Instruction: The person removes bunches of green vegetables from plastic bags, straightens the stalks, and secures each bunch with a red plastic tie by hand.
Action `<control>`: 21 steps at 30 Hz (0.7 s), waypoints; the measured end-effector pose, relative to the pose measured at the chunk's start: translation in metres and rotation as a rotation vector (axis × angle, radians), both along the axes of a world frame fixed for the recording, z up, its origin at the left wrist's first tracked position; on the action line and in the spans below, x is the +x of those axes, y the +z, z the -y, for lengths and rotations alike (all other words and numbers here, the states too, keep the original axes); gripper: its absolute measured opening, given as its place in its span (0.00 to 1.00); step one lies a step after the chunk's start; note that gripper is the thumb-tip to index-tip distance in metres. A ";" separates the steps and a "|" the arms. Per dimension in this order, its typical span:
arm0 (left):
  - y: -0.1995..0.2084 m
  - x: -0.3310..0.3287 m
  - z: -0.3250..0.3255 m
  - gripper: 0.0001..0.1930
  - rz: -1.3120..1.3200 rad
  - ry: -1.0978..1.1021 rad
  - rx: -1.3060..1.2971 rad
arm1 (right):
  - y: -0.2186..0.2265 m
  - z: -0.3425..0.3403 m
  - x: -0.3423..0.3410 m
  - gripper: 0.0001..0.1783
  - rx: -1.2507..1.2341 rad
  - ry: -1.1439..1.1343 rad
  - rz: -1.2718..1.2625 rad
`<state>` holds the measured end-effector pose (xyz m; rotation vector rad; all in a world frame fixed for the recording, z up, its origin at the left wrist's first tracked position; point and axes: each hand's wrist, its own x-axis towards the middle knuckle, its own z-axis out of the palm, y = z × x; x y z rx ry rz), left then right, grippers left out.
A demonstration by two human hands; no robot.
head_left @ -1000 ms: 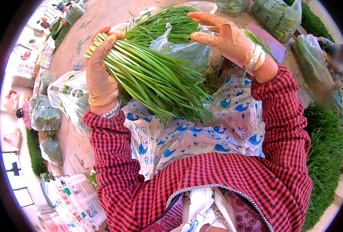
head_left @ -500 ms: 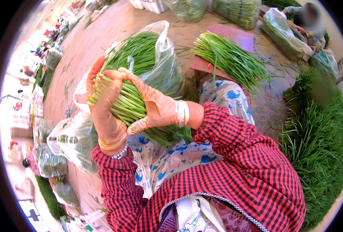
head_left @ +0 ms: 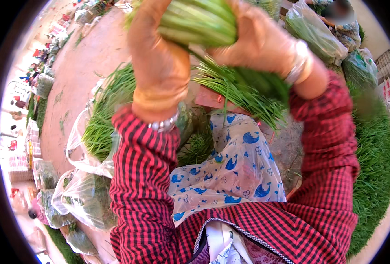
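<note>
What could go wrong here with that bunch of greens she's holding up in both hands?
Both the left hand and right hand grip the bunch of greens at one end only, so loose stalks might slide out. The hanging tips could snag or bend against the red board below.

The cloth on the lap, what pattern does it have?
The cloth is white with blue fish-like shapes and small outlined hearts, seen best in the head view.

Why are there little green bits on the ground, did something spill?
A few loose green stalks lie scattered on the brown ground, apart from the bags. The left hand and right hand grip one bundle of greens firmly; nothing else looks odd.
</note>
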<state>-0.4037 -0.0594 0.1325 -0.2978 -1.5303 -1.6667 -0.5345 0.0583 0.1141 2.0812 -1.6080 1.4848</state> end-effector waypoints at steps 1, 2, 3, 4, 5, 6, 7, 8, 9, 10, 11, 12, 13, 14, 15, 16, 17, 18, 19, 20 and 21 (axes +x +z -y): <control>-0.002 -0.019 0.003 0.19 0.021 -0.113 0.173 | 0.005 -0.006 -0.018 0.33 0.148 0.096 -0.016; -0.007 -0.042 0.002 0.15 0.027 -0.233 0.369 | 0.019 -0.017 -0.035 0.31 0.201 -0.071 -0.146; -0.022 -0.055 0.009 0.15 0.034 -0.283 0.426 | 0.020 -0.016 -0.041 0.29 0.257 -0.203 -0.267; -0.039 -0.061 0.014 0.17 0.092 -0.320 0.493 | 0.013 -0.012 -0.044 0.30 0.346 -0.297 -0.197; -0.053 -0.069 0.019 0.19 0.145 -0.360 0.551 | 0.005 -0.003 -0.051 0.34 0.454 -0.391 -0.271; -0.070 -0.071 0.026 0.23 0.279 -0.293 0.536 | -0.008 0.009 -0.057 0.37 0.561 -0.479 -0.348; -0.091 -0.071 0.033 0.26 0.409 -0.238 0.516 | -0.021 0.017 -0.065 0.41 0.669 -0.577 -0.429; -0.115 -0.066 0.040 0.30 0.541 -0.167 0.487 | -0.045 0.030 -0.076 0.44 0.706 -0.524 -0.257; -0.152 -0.059 0.046 0.33 0.636 -0.053 0.529 | -0.078 0.044 -0.076 0.46 0.764 -0.543 -0.169; -0.172 -0.052 0.041 0.35 0.803 -0.015 0.498 | -0.126 0.054 -0.086 0.50 0.771 -0.609 -0.188; -0.196 -0.040 0.042 0.34 0.900 0.019 0.483 | -0.162 0.064 -0.091 0.53 0.889 -0.581 -0.056; -0.214 -0.029 0.034 0.28 0.904 0.012 0.547 | -0.200 0.073 -0.094 0.59 1.064 -0.663 -0.178; -0.231 -0.019 0.033 0.28 1.040 0.034 0.561 | -0.240 0.072 -0.088 0.64 0.983 -0.718 -0.070; -0.249 -0.004 0.036 0.32 1.067 0.081 0.567 | -0.242 0.079 -0.087 0.65 0.934 -0.724 -0.051; -0.257 0.004 0.028 0.34 0.998 0.205 0.580 | -0.242 0.082 -0.089 0.66 0.893 -0.738 -0.034; -0.261 0.007 0.023 0.33 0.987 0.216 0.582 | -0.242 0.080 -0.090 0.68 0.875 -0.733 -0.058; -0.262 0.008 0.021 0.32 0.974 0.226 0.582 | -0.239 0.079 -0.094 0.68 0.908 -0.654 -0.013; -0.263 0.007 0.021 0.32 0.974 0.153 0.575 | -0.235 0.077 -0.099 0.69 0.941 -0.577 0.032; -0.257 0.002 0.022 0.32 0.961 0.082 0.559 | -0.229 0.077 -0.108 0.70 0.958 -0.502 0.070; -0.253 -0.002 0.021 0.32 0.951 0.011 0.546 | -0.229 0.074 -0.121 0.71 0.896 -0.387 0.198; -0.249 -0.009 0.021 0.31 0.958 -0.027 0.543 | -0.230 0.075 -0.132 0.70 0.867 -0.426 0.165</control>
